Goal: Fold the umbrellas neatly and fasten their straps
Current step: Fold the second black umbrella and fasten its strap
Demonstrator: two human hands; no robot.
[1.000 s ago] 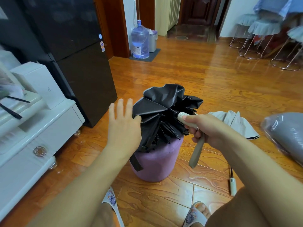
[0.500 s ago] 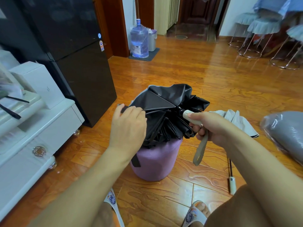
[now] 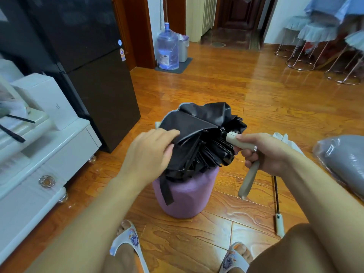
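Black umbrella [image 3: 201, 138] sits collapsed but unfolded on top of the purple stool [image 3: 185, 196], canopy bunched, ribs showing on the underside. Its closing strap [image 3: 166, 191] hangs loose down the stool's front, not fastened.

Right hand [image 3: 264, 152] is wrapped around the beige handle [image 3: 237, 140], thumb lying along the top near the button. Beige wrist loop [image 3: 247, 180] dangles below that hand.

Left hand [image 3: 149, 154] pinches a canopy panel at its edge on the left side of the bundle, fingers on top of the fabric, thumb under it.

2nd umbrella [image 3: 277, 209] lies on the wood floor [image 3: 216, 85] to the right of the stool: light canopy mostly hidden behind the right arm, dark shaft and pale handle visible near the right knee.

Grey bundle in clear plastic [image 3: 344, 160] at far right. White cabinet [image 3: 45, 154] and black fridge [image 3: 88, 66] at left. Water jug [image 3: 168, 50] by the doorway.
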